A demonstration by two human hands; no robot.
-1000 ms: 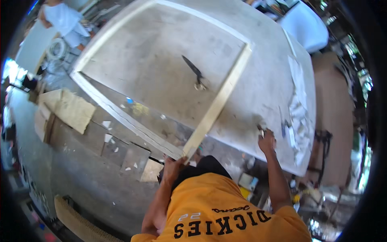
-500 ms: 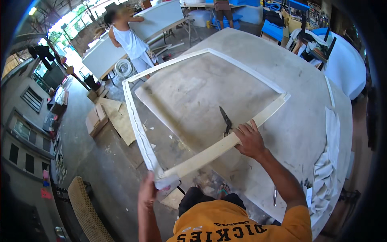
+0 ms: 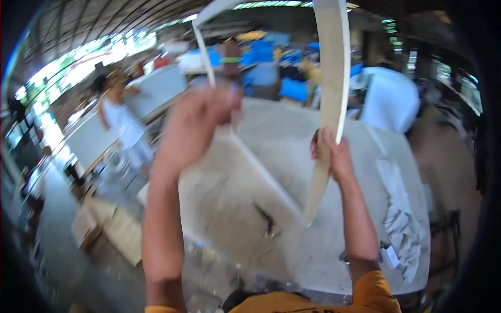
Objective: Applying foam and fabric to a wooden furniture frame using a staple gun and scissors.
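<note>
A wooden frame (image 3: 333, 73), its other sides wrapped in white fabric, is raised on edge above the table (image 3: 334, 255). My right hand (image 3: 337, 155) grips its bare wooden bar, fingers wrapped round the edge. One lower corner of the frame comes down near the tabletop; its upper part runs out of view. My left hand (image 3: 201, 122) is lifted in front of the frame's left part, smeared by motion, so its fingers and any contact are unclear. Dark scissors (image 3: 268, 221) lie on the table below the frame.
Crumpled white fabric (image 3: 399, 224) lies along the table's right side, with a small white box (image 3: 391, 256) beside it. A person in a white top (image 3: 125, 122) stands at the far left by a long pale panel (image 3: 156, 91). Cardboard sheets (image 3: 117, 229) lie on the floor.
The frame has swung from lying nearly flat to standing up on edge. My left hand has risen from its near corner, and my right hand has shifted up with the bar. The view has tilted up.
</note>
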